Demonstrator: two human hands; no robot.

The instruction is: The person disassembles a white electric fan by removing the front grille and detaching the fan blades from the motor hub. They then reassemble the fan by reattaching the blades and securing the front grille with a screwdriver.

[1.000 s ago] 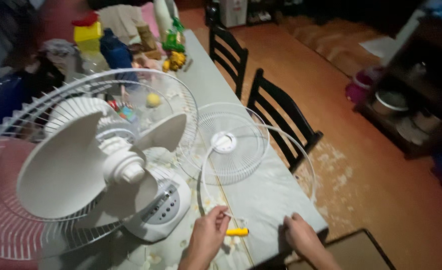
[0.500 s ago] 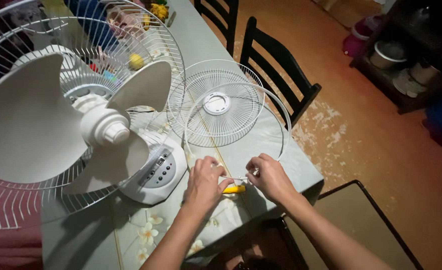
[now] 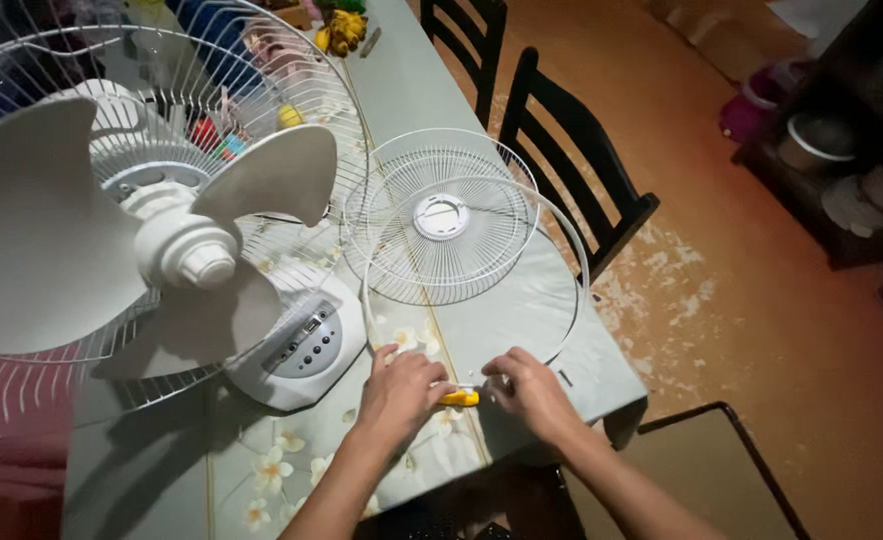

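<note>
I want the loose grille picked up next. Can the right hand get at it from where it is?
Probably yes: the grille lies flat on the table just beyond the right hand, nothing between.

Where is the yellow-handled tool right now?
In the head view, the yellow-handled tool lies low on the table near its front edge, gripped by the left hand and met by the right hand.
</note>
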